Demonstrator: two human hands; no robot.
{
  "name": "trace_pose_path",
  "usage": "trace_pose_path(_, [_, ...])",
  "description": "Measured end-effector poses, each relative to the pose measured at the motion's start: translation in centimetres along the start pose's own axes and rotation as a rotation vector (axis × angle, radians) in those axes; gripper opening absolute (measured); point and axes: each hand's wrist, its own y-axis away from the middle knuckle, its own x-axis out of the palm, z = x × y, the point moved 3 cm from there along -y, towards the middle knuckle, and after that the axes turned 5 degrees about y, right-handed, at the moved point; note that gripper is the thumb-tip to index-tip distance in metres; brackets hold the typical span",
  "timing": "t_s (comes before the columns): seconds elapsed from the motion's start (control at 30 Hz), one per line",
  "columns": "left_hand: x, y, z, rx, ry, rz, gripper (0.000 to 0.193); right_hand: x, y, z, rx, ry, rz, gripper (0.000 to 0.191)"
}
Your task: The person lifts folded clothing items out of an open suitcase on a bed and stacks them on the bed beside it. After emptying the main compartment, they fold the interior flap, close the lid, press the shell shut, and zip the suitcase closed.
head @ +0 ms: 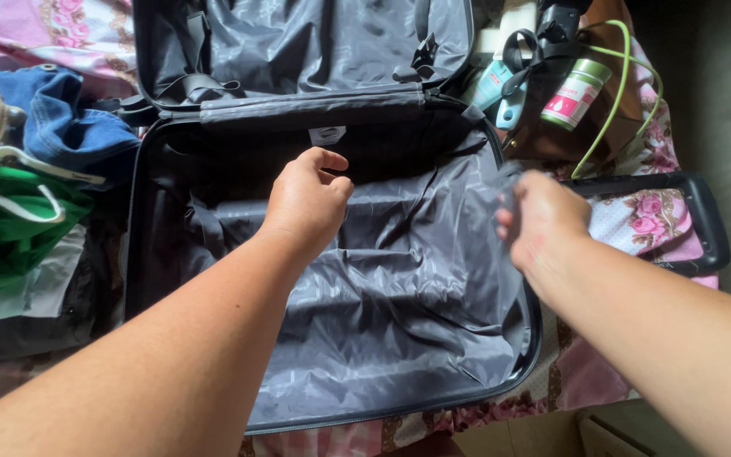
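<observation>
An open hard-shell suitcase (332, 254) lies flat on a floral bedspread (636, 220), its grey lining (399, 288) crinkled and bare, long axis running away from the person. The left hand (306, 203), fingers curled together, hovers above the lining. The right hand (543, 216), blurred, pinches lining at the right rim. Folded clothes (27, 169) crowd the left edge.

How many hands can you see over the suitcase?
2. The left hand is curled above the middle of the grey lining; the right hand, blurred, is at the open suitcase's right edge.
</observation>
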Motion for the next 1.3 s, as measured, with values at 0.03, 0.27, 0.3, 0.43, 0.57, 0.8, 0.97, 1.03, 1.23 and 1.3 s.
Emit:
trace_pose_path(0.03, [0.0,-0.1,0.2,-0.004,0.038,0.001,0.035,1.0,1.4,0.9,-0.022,-0.028,0.033,0.008])
trace_pose_path(0.27, [0.0,-0.8,0.3,0.048,0.416,0.027,0.026,5.4,8.7,2.9,-0.380,0.026,0.248,0.012])
trace_pose_path(0.3, [0.0,-0.7,0.3,-0.008,0.420,0.063,0.027,5.5,9.6,2.8,-0.456,0.045,0.273,0.012])
trace_pose_path(0.43, [0.8,-0.1,-0.5,-0.228,0.447,0.246,0.032,6.7,13.0,0.9,-0.520,0.332,0.545,0.012])
trace_pose_path(0.57, [1.4,0.6,-0.9,-0.335,0.627,0.523,0.049,8.0,14.5,-1.4,-0.526,0.486,0.783,0.012])
trace_pose_path(0.8, [-0.3,-0.6,1.1,-0.317,0.451,0.186,0.036,8.2,12.1,-1.2,-0.896,0.942,0.796,0.025])
trace_pose_path(0.97, [-1.9,-0.4,3.3,-0.390,0.411,0.068,0.032,7.9,10.9,-0.3,-0.756,1.449,0.494,0.037])
trace_pose_path(1.03, [-2.7,-0.3,4.0,-0.375,0.313,-0.033,0.029,8.0,10.9,0.2,-0.743,1.598,0.407,0.043])
trace_pose_path(1.23, [-5.0,0.7,6.3,-0.430,0.224,-0.145,0.025,8.7,11.0,0.0,-0.754,1.683,0.406,0.054])
trace_pose_path(1.3, [-5.5,1.2,6.8,-0.455,0.226,-0.149,0.025,9.3,11.0,-0.6,-0.828,1.623,0.500,0.054])
